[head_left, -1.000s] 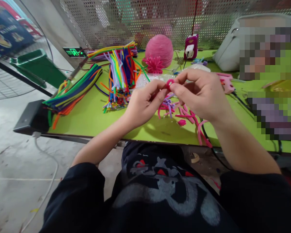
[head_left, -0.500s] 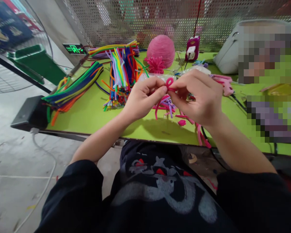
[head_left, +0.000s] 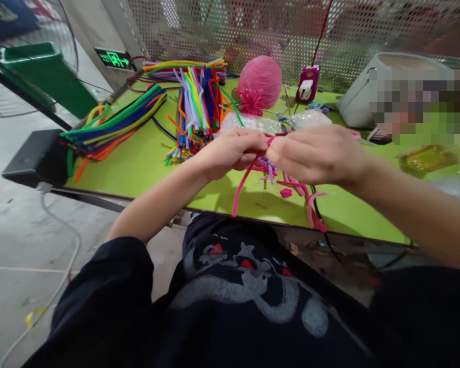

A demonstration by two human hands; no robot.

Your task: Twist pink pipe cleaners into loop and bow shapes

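Note:
A deep pink pipe cleaner (head_left: 242, 188) is pinched between my two hands over the green table (head_left: 210, 197). Its long tail hangs down below the fingers, while the part between the fingertips is mostly covered. My left hand (head_left: 235, 148) is closed on it from the left. From the right, my right hand (head_left: 314, 153) grips it with curled fingers, back of the hand towards me. Beneath the hands lie pink and purple pipe cleaner pieces (head_left: 297, 186) and a small pink twisted bit (head_left: 285, 192).
Bundles of coloured pipe cleaners (head_left: 117, 125) and an upright bunch (head_left: 199, 105) lie to the left. Behind are a pink yarn ball (head_left: 261, 79), a purple socket block (head_left: 307, 84) and a grey bin (head_left: 358, 97). A black box (head_left: 36, 157) sits at the left corner.
The small loop that showed between my fingertips is now out of sight. My right hand has turned over, and a longer pink tail hangs down. The camera view has shifted slightly.

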